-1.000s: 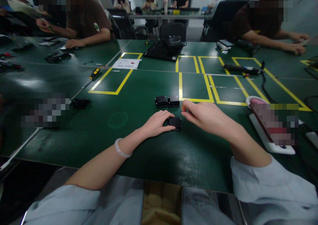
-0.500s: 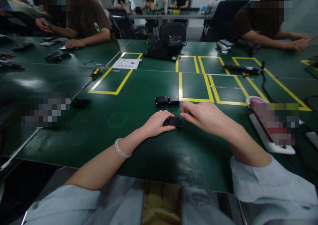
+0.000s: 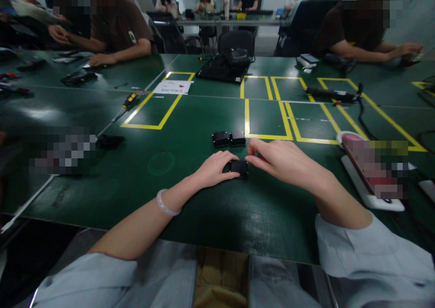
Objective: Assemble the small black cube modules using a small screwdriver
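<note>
A small black block (image 3: 239,168) lies flat on the green table (image 3: 204,217) in front of me. My left hand (image 3: 215,168) grips its left side, with the fingers at the far edge and the thumb along the near edge. At the block's right end is my right hand (image 3: 272,156), its fingers curled and the thumb tip close to the block's corner. Whatever those fingers may pinch is too small to see. Just beyond, two similar black blocks (image 3: 220,139) (image 3: 237,138) stand side by side.
A phone on a white stand (image 3: 390,202) lies at the right. Farther off are a black tool with a cable (image 3: 331,94), a white paper (image 3: 172,87), a yellow-black screwdriver (image 3: 129,100) and a black panel (image 3: 220,67). People sit across the table.
My right thumb has shifted very slightly left toward the block. My left hand and the blocks stay put. At the far right, a person's hands have moved a little.
</note>
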`<state>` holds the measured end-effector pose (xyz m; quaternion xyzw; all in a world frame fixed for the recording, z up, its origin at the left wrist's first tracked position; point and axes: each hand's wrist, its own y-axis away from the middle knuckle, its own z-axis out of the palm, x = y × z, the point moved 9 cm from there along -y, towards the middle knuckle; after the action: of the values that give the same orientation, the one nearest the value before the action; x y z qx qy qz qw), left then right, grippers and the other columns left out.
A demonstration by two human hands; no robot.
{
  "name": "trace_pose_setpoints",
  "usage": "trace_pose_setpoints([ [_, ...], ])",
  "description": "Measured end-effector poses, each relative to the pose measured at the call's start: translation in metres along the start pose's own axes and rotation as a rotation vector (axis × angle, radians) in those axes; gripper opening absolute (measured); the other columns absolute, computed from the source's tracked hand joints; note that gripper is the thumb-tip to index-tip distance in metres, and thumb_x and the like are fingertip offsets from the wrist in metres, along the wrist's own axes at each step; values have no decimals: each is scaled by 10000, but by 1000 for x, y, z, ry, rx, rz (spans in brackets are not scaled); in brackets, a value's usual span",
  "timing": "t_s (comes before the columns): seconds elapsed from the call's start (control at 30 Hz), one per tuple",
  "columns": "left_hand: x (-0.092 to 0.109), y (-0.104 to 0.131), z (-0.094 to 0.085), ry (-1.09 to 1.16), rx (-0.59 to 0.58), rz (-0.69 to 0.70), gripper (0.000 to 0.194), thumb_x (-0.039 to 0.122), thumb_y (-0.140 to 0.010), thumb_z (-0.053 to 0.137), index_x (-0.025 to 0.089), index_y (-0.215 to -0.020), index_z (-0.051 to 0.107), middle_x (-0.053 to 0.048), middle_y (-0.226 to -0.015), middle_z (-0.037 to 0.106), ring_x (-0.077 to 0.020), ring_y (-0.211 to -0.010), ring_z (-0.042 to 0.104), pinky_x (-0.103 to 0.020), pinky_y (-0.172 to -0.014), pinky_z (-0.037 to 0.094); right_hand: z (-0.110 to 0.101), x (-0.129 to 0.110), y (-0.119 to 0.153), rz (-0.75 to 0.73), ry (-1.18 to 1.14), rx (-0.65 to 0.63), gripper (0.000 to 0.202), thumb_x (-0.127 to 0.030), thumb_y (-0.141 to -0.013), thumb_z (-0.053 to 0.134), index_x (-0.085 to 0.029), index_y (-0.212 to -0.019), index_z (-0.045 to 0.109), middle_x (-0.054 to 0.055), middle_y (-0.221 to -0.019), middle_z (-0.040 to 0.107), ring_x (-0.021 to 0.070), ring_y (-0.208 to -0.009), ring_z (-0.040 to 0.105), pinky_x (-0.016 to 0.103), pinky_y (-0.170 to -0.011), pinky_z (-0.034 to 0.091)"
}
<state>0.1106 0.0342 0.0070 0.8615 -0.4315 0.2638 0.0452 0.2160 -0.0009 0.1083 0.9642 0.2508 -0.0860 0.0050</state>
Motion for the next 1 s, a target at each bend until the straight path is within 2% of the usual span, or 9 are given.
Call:
trace_pose_setpoints([
  [0.17, 1, 0, -1, 7, -11, -4, 381, 488, -909, 590, 208, -1167, 562, -72, -1104, 608, -249, -1004, 561, -375, -865, 454, 0, -1, 0, -11, 10, -9, 114, -271, -942, 420, -207, -1006, 488, -7, -703, 592, 152, -586, 514, 260, -528, 214],
  [0.27, 0, 0, -1, 6, -5, -4, 383, 495, -904, 593, 211, -1159, 560, -71, -1104, 609, -249, -996, 562, -376, -866, 454, -2, -3, 1, -19, -20, 3, 145, -234, -904, 454, -205, -1044, 475, -6, -735, 609, 152, -612, 535, 257, -532, 226],
  [0.33, -1, 0, 0, 6, -5, -3, 392, 498, -902, 595, 210, -1165, 556, -72, -1102, 611, -250, -997, 563, -376, -863, 456, -3, -3, 1, -21, -22, 11, 148, -257, -914, 456, -206, -1051, 475, -6, -734, 613, 155, -618, 542, 257, -537, 233],
  [0.47, -1, 0, 0, 9, -2, -4, 397, 492, -902, 597, 204, -1172, 559, -74, -1101, 613, -251, -1002, 564, -376, -863, 456, 0, -1, 0, -8, 8, 8, 208, -400, -968, 419, -211, -1000, 497, -6, -687, 599, 160, -586, 532, 257, -530, 228],
  [0.7, 1, 0, -1, 5, -4, -3, 384, 485, -902, 599, 207, -1166, 566, -73, -1096, 613, -248, -993, 565, -379, -870, 455, 0, 0, 0, -16, 15, 23, 128, -278, -956, 421, -205, -1037, 488, 2, -735, 624, 154, -594, 538, 257, -531, 228],
  [0.9, 1, -1, -1, 0, -10, -5, 400, 488, -904, 595, 210, -1189, 556, -75, -1110, 610, -251, -999, 562, -381, -877, 453, 0, 0, 0, -16, 23, 33, 209, -399, -975, 416, -211, -1029, 490, 2, -719, 620, 170, -612, 558, 258, -536, 235],
  [1.0, 1, -1, -1, 7, -20, -9, 391, 483, -905, 593, 209, -1182, 560, -74, -1100, 612, -250, -994, 564, -375, -868, 454, 1, 2, -1, -8, 34, 32, 161, -337, -976, 403, -209, -1022, 489, 2, -716, 622, 166, -593, 551, 257, -529, 232],
])
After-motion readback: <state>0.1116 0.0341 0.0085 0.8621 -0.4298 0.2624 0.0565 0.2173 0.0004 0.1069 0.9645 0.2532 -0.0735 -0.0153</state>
